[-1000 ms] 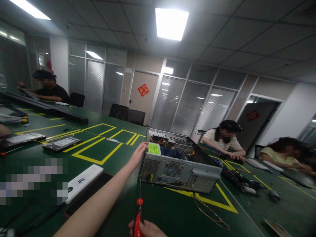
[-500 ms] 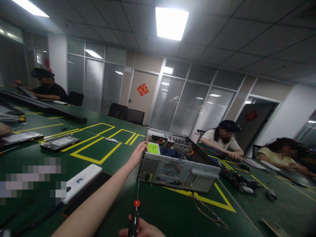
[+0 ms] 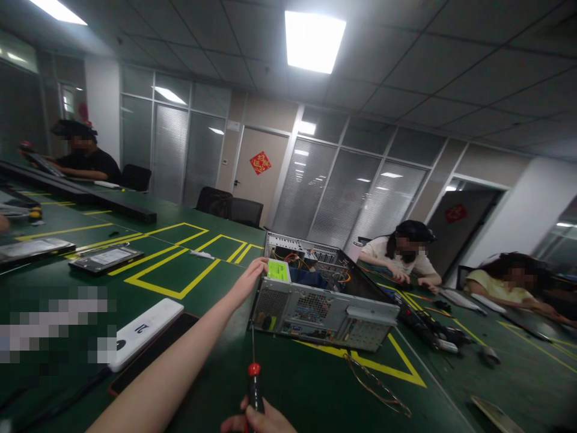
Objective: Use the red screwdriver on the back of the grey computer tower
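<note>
Hands point(image 3: 247, 282) point(image 3: 273, 418): I see two in my feed, one left, one right
Screwdriver point(image 3: 255, 388): I count one
Computer case point(image 3: 327, 310): I count one
Hard drives point(image 3: 106, 258) point(image 3: 36, 249): I make it two
White device marked 21 point(image 3: 148, 334): just one
Co-workers point(image 3: 90, 159) point(image 3: 421, 261) point(image 3: 484, 285): I can make out three
Red door signs point(image 3: 260, 163) point(image 3: 456, 213): I spot two

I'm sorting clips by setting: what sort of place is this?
Probably an office used as a workshop: a green table with yellow tape, an open grey metal computer case, tall glass partitions.

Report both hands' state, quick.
Left hand: touching the computer case beside its green label; grip cannot be told.
Right hand: closed, holding the screwdriver.
</note>
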Demonstrator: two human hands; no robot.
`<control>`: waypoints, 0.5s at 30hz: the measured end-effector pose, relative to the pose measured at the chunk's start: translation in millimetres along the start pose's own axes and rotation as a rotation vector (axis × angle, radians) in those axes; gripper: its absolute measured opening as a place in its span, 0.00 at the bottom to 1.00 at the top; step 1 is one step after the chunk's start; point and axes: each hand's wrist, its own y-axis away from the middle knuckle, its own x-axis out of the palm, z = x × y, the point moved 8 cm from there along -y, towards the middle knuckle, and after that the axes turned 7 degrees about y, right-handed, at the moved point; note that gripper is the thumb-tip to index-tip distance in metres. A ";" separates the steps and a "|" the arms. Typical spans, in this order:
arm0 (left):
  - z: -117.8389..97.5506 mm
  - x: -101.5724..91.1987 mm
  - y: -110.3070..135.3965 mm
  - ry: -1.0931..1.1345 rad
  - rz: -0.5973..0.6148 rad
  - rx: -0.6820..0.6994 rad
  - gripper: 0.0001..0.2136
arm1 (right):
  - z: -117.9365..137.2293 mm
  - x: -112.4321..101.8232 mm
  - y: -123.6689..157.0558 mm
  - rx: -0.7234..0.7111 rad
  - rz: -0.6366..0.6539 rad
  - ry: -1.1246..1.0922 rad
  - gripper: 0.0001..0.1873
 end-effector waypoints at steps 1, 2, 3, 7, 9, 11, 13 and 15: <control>-0.8 -0.1 0.2 -0.002 -0.001 0.002 0.13 | 1.3 0.7 -0.6 0.001 0.004 0.016 0.36; -1.5 -0.3 0.3 -0.003 -0.003 0.004 0.13 | 2.9 1.4 -1.0 -0.001 0.008 0.018 0.36; -1.9 -0.5 0.4 -0.004 -0.006 0.007 0.13 | 4.6 1.9 -1.1 -0.005 0.007 0.005 0.37; -2.8 -0.8 0.4 -0.010 -0.008 0.016 0.14 | 6.3 7.7 2.2 0.060 0.027 -0.072 0.41; -3.2 -0.3 0.5 -0.018 0.000 0.021 0.14 | 5.8 12.2 5.3 0.096 0.063 -0.071 0.42; -3.4 -0.2 0.6 -0.027 0.004 0.024 0.14 | 6.6 15.9 7.7 0.085 0.111 -0.079 0.41; -3.1 -0.4 0.6 -0.034 0.003 0.022 0.14 | 7.5 16.5 8.3 0.040 0.140 -0.091 0.40; -2.5 -0.8 0.6 -0.036 0.000 0.017 0.14 | 6.7 13.9 7.2 0.003 0.138 -0.071 0.38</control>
